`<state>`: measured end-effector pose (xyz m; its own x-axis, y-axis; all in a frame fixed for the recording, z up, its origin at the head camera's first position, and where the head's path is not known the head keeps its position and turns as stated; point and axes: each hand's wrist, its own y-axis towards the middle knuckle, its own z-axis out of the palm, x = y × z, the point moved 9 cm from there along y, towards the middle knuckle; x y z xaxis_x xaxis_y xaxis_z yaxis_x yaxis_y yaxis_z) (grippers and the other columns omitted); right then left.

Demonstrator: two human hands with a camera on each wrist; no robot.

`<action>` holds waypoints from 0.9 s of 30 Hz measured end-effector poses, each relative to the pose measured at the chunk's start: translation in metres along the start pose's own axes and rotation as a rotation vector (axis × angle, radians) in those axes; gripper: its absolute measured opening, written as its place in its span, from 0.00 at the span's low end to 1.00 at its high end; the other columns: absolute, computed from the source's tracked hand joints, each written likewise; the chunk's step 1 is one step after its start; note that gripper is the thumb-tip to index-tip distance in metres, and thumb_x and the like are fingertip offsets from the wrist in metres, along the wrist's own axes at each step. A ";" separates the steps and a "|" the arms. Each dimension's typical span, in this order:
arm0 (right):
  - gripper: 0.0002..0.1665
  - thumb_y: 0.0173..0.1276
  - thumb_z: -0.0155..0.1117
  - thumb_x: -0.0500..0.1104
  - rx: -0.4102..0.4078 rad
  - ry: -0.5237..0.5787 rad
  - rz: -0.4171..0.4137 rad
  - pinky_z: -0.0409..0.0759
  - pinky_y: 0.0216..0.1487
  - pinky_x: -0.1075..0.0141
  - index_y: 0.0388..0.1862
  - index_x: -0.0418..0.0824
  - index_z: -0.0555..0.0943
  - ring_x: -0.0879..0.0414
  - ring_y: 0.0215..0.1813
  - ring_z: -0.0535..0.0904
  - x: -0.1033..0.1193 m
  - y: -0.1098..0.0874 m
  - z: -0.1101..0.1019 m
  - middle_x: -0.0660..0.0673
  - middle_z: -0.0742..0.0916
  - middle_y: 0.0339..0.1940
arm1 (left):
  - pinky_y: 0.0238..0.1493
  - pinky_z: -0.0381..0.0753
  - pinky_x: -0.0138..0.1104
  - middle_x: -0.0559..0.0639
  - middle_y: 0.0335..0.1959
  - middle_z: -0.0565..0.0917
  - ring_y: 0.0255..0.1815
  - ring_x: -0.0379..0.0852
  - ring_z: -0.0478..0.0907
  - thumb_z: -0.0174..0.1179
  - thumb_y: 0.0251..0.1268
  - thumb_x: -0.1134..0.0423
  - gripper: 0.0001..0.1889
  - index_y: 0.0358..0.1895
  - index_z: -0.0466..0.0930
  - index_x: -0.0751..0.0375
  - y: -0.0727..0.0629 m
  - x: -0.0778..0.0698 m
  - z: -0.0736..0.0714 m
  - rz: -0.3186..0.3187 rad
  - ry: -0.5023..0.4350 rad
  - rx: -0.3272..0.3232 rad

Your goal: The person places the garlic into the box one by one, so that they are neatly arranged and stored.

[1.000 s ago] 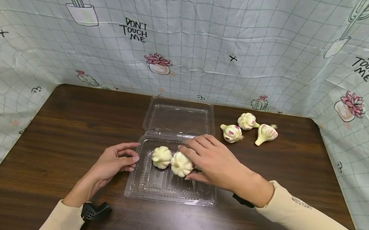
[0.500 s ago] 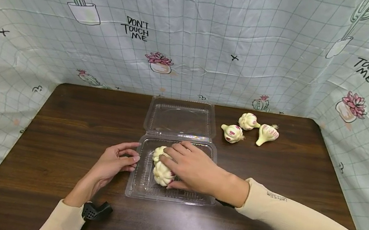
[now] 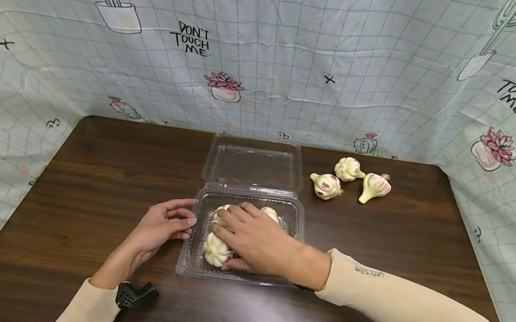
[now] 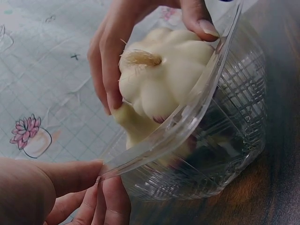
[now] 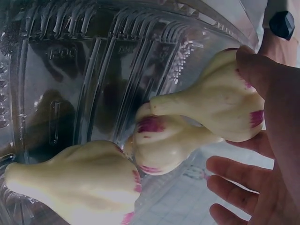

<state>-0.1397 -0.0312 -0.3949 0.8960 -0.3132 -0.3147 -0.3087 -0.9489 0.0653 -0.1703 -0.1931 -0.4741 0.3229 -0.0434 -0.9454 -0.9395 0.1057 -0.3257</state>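
Observation:
A clear plastic clamshell container [image 3: 238, 277] lies with its lid folded back. My right hand [image 3: 260, 241] grips a garlic bulb [image 3: 217, 251] at the container's left side, its stem pointing inward in the right wrist view. Just behind, a second garlic bulb [image 5: 161, 145] sits partly under the hand and overlaps the held one. Toward the back right of the container lies a third garlic bulb [image 3: 271, 213], mostly hidden by my right hand in the head view. My left hand [image 4: 79, 192] pinches the container's left rim between thumb and fingers.
Three more garlic bulbs [image 3: 349, 169] lie on the dark wooden table [image 3: 97, 174] at the back right, beside the open lid [image 3: 253, 166]. A patterned cloth [image 3: 273, 72] hangs behind and along the sides.
My right hand has carried the garlic bulb leftward and toward the front inside the container. The third bulb has come into view behind the hand. My left hand stays at the rim.

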 end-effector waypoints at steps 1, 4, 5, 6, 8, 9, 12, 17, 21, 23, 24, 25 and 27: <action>0.48 0.67 0.63 0.78 0.000 -0.004 -0.005 0.73 0.73 0.57 0.73 0.48 0.78 0.50 0.69 0.76 0.001 0.000 0.000 0.45 0.81 0.70 | 0.38 0.88 0.27 0.50 0.44 0.83 0.32 0.35 0.83 0.59 0.76 0.77 0.28 0.76 0.67 0.75 0.000 -0.001 0.000 0.001 0.000 0.001; 0.49 0.67 0.62 0.78 0.000 -0.018 -0.017 0.73 0.74 0.57 0.75 0.49 0.76 0.50 0.69 0.76 0.002 0.001 0.001 0.45 0.80 0.71 | 0.38 0.88 0.27 0.50 0.43 0.83 0.32 0.35 0.83 0.59 0.75 0.77 0.28 0.76 0.66 0.75 0.000 -0.001 0.001 0.000 -0.004 0.002; 0.49 0.67 0.61 0.78 0.001 -0.020 -0.018 0.72 0.74 0.57 0.76 0.49 0.76 0.50 0.69 0.76 0.002 0.001 0.001 0.45 0.80 0.71 | 0.38 0.88 0.27 0.50 0.43 0.82 0.32 0.35 0.83 0.59 0.75 0.77 0.28 0.76 0.66 0.75 0.000 -0.001 0.002 -0.002 -0.005 0.002; 0.49 0.68 0.61 0.78 0.000 -0.021 -0.019 0.72 0.74 0.57 0.76 0.49 0.75 0.49 0.70 0.76 0.002 0.001 0.002 0.44 0.80 0.71 | 0.38 0.88 0.27 0.49 0.43 0.82 0.32 0.35 0.83 0.59 0.76 0.77 0.28 0.76 0.66 0.75 0.000 -0.002 0.002 -0.002 -0.007 0.002; 0.48 0.70 0.59 0.78 0.002 -0.026 -0.018 0.72 0.75 0.57 0.78 0.50 0.74 0.48 0.70 0.76 0.003 0.001 0.003 0.43 0.80 0.72 | 0.38 0.88 0.27 0.49 0.43 0.82 0.32 0.34 0.83 0.59 0.76 0.78 0.28 0.76 0.66 0.75 0.000 -0.002 0.002 -0.001 -0.011 0.001; 0.48 0.71 0.58 0.77 0.003 -0.030 -0.017 0.72 0.75 0.57 0.78 0.50 0.73 0.48 0.70 0.76 0.003 0.001 0.003 0.43 0.80 0.72 | 0.38 0.88 0.27 0.48 0.43 0.82 0.32 0.34 0.83 0.59 0.76 0.78 0.28 0.76 0.66 0.75 0.000 -0.002 0.002 0.000 -0.011 0.003; 0.47 0.73 0.56 0.77 0.006 -0.037 -0.014 0.72 0.75 0.56 0.80 0.51 0.72 0.47 0.71 0.76 0.003 0.000 0.005 0.41 0.79 0.73 | 0.38 0.88 0.27 0.47 0.43 0.81 0.32 0.34 0.83 0.58 0.76 0.78 0.28 0.76 0.66 0.75 0.000 -0.003 0.002 0.004 -0.015 0.003; 0.48 0.72 0.57 0.76 0.002 -0.044 -0.012 0.72 0.76 0.56 0.81 0.51 0.71 0.48 0.72 0.75 0.003 -0.003 0.006 0.41 0.79 0.73 | 0.38 0.88 0.27 0.47 0.42 0.81 0.32 0.34 0.82 0.58 0.76 0.78 0.28 0.76 0.66 0.76 0.001 -0.001 0.002 0.000 -0.017 0.005; 0.48 0.72 0.59 0.75 0.005 -0.027 0.006 0.72 0.76 0.56 0.81 0.51 0.70 0.48 0.73 0.75 -0.001 -0.007 0.004 0.41 0.78 0.74 | 0.39 0.88 0.27 0.48 0.42 0.81 0.32 0.34 0.82 0.58 0.76 0.78 0.28 0.76 0.66 0.75 0.000 -0.001 0.002 -0.002 -0.016 0.010; 0.48 0.73 0.60 0.74 0.022 0.004 0.024 0.72 0.77 0.54 0.82 0.50 0.70 0.48 0.74 0.74 -0.004 -0.011 0.004 0.40 0.77 0.76 | 0.39 0.88 0.27 0.48 0.43 0.82 0.32 0.34 0.82 0.58 0.76 0.78 0.28 0.76 0.66 0.75 0.000 -0.001 0.001 -0.003 -0.013 0.012; 0.48 0.73 0.60 0.74 0.030 0.023 0.036 0.72 0.77 0.54 0.82 0.50 0.69 0.47 0.75 0.74 -0.006 -0.013 0.003 0.40 0.77 0.77 | 0.39 0.88 0.27 0.49 0.43 0.82 0.32 0.34 0.82 0.58 0.76 0.77 0.28 0.76 0.66 0.75 0.000 -0.001 0.002 -0.001 -0.012 0.013; 0.48 0.73 0.60 0.73 0.038 0.038 0.047 0.71 0.78 0.53 0.82 0.49 0.69 0.46 0.75 0.74 -0.009 -0.015 0.003 0.39 0.76 0.77 | 0.39 0.88 0.27 0.49 0.43 0.82 0.32 0.34 0.82 0.58 0.76 0.77 0.28 0.76 0.66 0.75 0.000 -0.001 0.001 -0.002 -0.012 0.011; 0.47 0.74 0.61 0.71 0.043 0.071 0.072 0.71 0.78 0.51 0.83 0.49 0.68 0.44 0.75 0.74 -0.015 -0.020 0.001 0.38 0.75 0.78 | 0.39 0.88 0.27 0.48 0.42 0.82 0.32 0.35 0.82 0.58 0.76 0.77 0.28 0.76 0.66 0.75 0.000 -0.001 0.001 -0.001 -0.010 0.010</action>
<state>-0.1467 -0.0072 -0.3923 0.8910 -0.3836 -0.2428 -0.3848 -0.9219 0.0442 -0.1702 -0.1920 -0.4732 0.3254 -0.0333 -0.9450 -0.9380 0.1152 -0.3271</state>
